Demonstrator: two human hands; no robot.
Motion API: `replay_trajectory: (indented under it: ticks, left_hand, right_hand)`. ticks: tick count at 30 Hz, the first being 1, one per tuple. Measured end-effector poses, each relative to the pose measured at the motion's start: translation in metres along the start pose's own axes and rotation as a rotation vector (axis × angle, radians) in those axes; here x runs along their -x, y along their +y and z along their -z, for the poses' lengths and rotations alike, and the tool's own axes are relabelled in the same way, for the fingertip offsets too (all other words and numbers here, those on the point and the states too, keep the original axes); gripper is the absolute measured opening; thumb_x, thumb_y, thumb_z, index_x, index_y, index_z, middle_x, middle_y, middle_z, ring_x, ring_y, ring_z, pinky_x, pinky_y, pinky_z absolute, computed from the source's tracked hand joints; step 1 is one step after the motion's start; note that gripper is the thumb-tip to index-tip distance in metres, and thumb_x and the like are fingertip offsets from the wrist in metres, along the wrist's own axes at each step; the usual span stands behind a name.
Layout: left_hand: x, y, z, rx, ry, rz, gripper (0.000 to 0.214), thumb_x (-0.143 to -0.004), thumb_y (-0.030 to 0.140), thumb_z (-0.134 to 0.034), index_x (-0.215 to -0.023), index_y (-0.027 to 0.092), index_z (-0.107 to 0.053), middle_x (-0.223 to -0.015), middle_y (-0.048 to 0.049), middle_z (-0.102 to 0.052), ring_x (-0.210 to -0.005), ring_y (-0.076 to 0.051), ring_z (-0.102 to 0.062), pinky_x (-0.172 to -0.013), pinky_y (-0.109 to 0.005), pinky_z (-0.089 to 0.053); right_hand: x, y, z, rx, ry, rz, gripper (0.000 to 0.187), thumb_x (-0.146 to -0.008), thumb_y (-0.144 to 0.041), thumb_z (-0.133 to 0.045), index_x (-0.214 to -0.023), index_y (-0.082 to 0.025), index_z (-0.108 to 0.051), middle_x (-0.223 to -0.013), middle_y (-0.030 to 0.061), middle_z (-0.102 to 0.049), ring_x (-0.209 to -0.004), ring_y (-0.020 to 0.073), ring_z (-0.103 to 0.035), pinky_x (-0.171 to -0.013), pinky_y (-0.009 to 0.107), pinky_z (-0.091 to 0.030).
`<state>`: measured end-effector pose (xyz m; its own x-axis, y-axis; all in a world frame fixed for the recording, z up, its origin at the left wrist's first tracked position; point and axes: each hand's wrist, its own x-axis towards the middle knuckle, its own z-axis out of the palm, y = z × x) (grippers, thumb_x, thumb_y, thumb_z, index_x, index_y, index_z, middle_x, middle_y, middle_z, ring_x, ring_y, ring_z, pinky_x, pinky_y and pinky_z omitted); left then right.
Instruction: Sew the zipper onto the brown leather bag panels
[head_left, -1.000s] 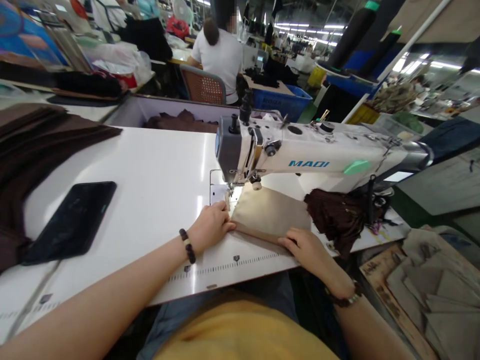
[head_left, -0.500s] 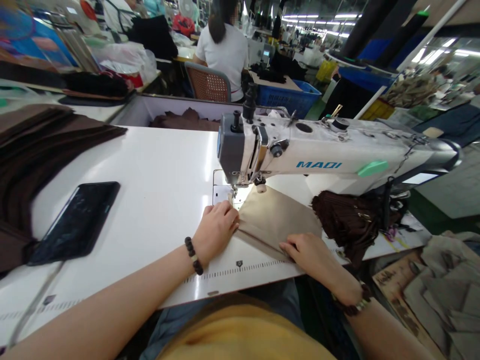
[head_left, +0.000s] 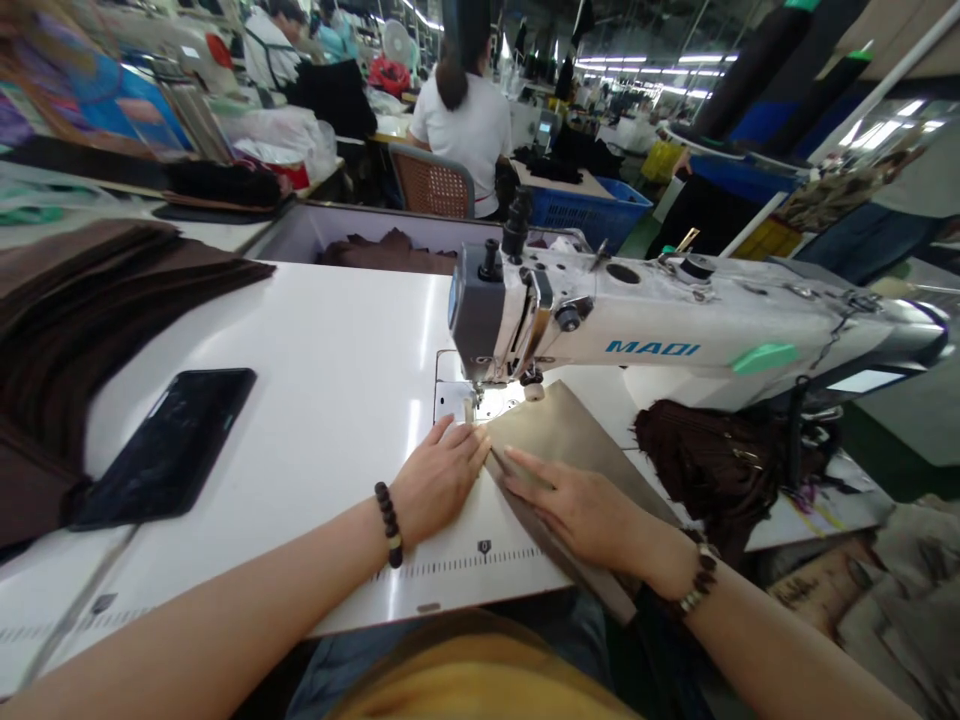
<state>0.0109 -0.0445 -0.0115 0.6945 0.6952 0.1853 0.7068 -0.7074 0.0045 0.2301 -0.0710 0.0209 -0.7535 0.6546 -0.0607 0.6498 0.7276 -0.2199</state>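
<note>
A tan fabric piece (head_left: 570, 430) lies under the head of a white sewing machine (head_left: 660, 325), one corner at the needle. My left hand (head_left: 442, 475) rests flat on the white table (head_left: 315, 370) with fingertips on the fabric's left edge, just before the needle. Flat on the fabric lies my right hand (head_left: 577, 505), fingers stretched toward the needle, close beside the left hand. Both wrists wear bead bracelets.
A black phone (head_left: 169, 445) lies at the left. Dark brown fabric (head_left: 82, 320) is stacked at the far left, and a dark brown bundle (head_left: 712, 465) sits under the machine arm. A person in white (head_left: 465, 125) sits at the station behind. Tan pieces lie at lower right.
My right hand has moved from the fabric's near edge up and left onto it, next to the left hand. The fabric has turned, and its near end now hangs over the table edge.
</note>
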Motion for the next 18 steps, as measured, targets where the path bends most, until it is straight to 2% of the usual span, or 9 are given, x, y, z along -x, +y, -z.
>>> replay_trajectory:
  ticks: [5,8,10,13,16,18]
  left_hand:
    - [-0.007,-0.004,-0.004,0.019,0.021,0.070,0.039,-0.092,0.034,-0.037,-0.121,0.011,-0.048,-0.128,-0.0116,-0.048,-0.123,-0.026,-0.036,-0.105,-0.048,-0.021]
    - [-0.011,-0.009,-0.005,0.017,0.008,0.087,0.038,-0.091,0.034,-0.040,-0.121,0.011,-0.047,-0.128,-0.0116,-0.047,-0.123,-0.026,-0.035,-0.105,-0.047,-0.022]
    - [-0.012,-0.011,-0.005,0.016,-0.004,0.096,0.038,-0.090,0.034,-0.042,-0.121,0.011,-0.047,-0.127,-0.0117,-0.048,-0.123,-0.026,-0.036,-0.105,-0.046,-0.023]
    - [-0.011,-0.013,-0.003,0.006,-0.016,0.110,0.041,-0.089,0.036,-0.046,-0.121,0.010,-0.047,-0.125,-0.0117,-0.049,-0.123,-0.026,-0.036,-0.106,-0.044,-0.022]
    - [-0.009,-0.014,-0.001,-0.019,-0.005,0.114,0.044,-0.088,0.037,-0.047,-0.121,0.007,-0.046,-0.125,-0.0126,-0.050,-0.124,-0.027,-0.035,-0.107,-0.045,-0.021]
    - [-0.008,-0.015,0.000,-0.027,0.001,0.122,0.042,-0.089,0.037,-0.046,-0.118,0.008,-0.049,-0.124,-0.0128,-0.050,-0.123,-0.028,-0.036,-0.106,-0.046,-0.022]
  right_hand:
    - [-0.018,0.001,-0.012,-0.057,0.030,-0.005,0.040,-0.091,-0.014,-0.031,-0.130,-0.011,-0.040,-0.137,0.0112,-0.037,-0.117,0.0188,-0.046,-0.096,0.031,-0.042]
    - [-0.030,0.003,-0.014,-0.050,0.036,-0.060,0.037,-0.090,-0.017,-0.038,-0.126,-0.011,-0.044,-0.132,0.0110,-0.044,-0.109,0.0194,-0.052,-0.090,0.030,-0.046]
    - [-0.035,0.005,-0.014,-0.006,0.050,-0.065,0.036,-0.088,-0.025,-0.048,-0.121,-0.012,-0.049,-0.125,0.0109,-0.050,-0.106,0.0224,-0.053,-0.090,0.035,-0.046]
    - [-0.039,0.008,-0.018,0.063,0.104,-0.061,0.042,-0.085,-0.034,-0.052,-0.123,-0.015,-0.047,-0.128,0.0124,-0.047,-0.117,0.0288,-0.041,-0.098,0.051,-0.034]
    - [-0.043,0.004,-0.027,0.066,0.109,-0.142,0.043,-0.087,-0.028,-0.047,-0.128,-0.017,-0.040,-0.141,0.0107,-0.031,-0.129,0.0301,-0.023,-0.100,0.062,-0.021]
    - [-0.048,-0.001,-0.032,0.054,0.091,-0.204,0.043,-0.087,-0.023,-0.045,-0.129,-0.017,-0.039,-0.143,0.0097,-0.027,-0.131,0.0300,-0.019,-0.098,0.065,-0.020]
